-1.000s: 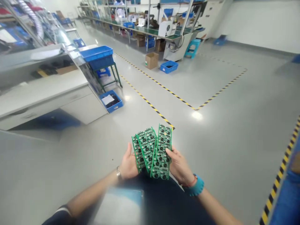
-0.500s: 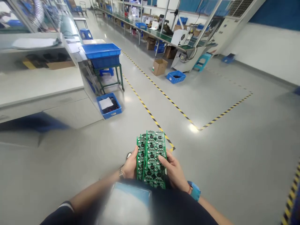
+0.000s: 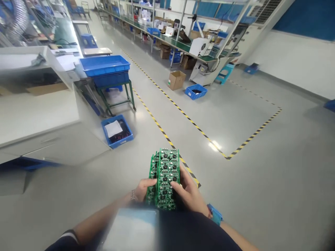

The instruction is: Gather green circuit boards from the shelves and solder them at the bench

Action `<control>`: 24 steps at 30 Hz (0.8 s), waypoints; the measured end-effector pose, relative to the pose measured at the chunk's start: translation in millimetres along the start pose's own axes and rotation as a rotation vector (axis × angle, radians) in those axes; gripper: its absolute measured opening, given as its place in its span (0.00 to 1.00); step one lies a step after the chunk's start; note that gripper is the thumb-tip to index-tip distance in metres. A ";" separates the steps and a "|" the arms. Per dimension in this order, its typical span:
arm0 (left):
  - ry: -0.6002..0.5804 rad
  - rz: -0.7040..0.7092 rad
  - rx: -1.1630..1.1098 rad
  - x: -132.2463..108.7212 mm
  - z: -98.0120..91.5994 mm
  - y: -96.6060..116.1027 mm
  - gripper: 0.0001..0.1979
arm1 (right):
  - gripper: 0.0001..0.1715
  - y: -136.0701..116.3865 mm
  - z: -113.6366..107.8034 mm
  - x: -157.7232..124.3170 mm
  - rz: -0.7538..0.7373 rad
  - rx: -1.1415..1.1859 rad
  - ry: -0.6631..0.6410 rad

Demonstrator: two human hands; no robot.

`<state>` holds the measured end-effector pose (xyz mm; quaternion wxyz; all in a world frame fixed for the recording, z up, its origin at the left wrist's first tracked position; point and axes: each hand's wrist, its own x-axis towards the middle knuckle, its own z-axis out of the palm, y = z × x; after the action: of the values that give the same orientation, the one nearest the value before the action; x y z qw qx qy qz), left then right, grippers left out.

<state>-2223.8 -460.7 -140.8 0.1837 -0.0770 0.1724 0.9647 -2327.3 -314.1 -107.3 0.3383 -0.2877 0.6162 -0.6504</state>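
Note:
A stack of green printed circuit board panels (image 3: 166, 177) stands on edge between my hands, each panel crowded with small black components. The front panel overlaps those behind it, which stick out to the left. My left hand (image 3: 143, 190) grips the stack's left side, its fingers reaching across the rear panel. My right hand (image 3: 186, 191) holds the right side, with fingers spread over the front panel's lower right part. A metal watch (image 3: 133, 196) sits on my left wrist, and a blue wristband (image 3: 215, 214) on my right. A blurred pale object (image 3: 131, 230) covers the lower view.
A blue crate with white paper (image 3: 116, 130) sits on the floor to the left, beyond a blue tray on a green stand (image 3: 104, 66). White desks (image 3: 39, 136) stand at left. Black-and-yellow floor tape (image 3: 167, 139) runs ahead towards long workbenches (image 3: 167, 43).
The panels, fanned apart a second ago, are now pressed together into a tight stack. My hands have drawn closer, and the view has swung slightly.

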 end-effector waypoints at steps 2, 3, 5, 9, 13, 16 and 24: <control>0.015 0.020 0.038 19.5 -4.5 23.7 0.29 | 0.33 3.9 -12.6 35.3 -0.036 -0.011 -0.047; 0.031 0.037 0.055 31.2 -5.3 35.9 0.28 | 0.33 6.0 -20.8 53.5 -0.051 -0.011 -0.070; 0.070 0.075 0.083 58.7 -3.9 61.1 0.27 | 0.35 8.1 -42.4 90.7 -0.076 -0.006 -0.110; 0.134 0.158 0.140 126.5 9.3 114.0 0.26 | 0.45 -7.3 -108.6 171.0 -0.187 -0.207 -0.155; 0.189 0.219 0.149 192.7 25.2 163.3 0.23 | 0.64 -47.0 -175.9 260.7 -0.501 -0.754 -0.306; 0.236 0.283 0.134 228.5 29.3 194.6 0.23 | 0.70 -70.6 -200.0 322.7 -0.565 -0.959 -0.480; 0.286 0.338 0.072 283.6 -17.2 296.2 0.20 | 0.70 -63.9 -202.7 448.8 -0.453 -1.018 -0.557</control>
<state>-2596.3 -632.5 -126.6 -0.0042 -0.1766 0.2414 0.9542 -2764.9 -547.0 -78.0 0.1606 -0.6953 0.6613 -0.2312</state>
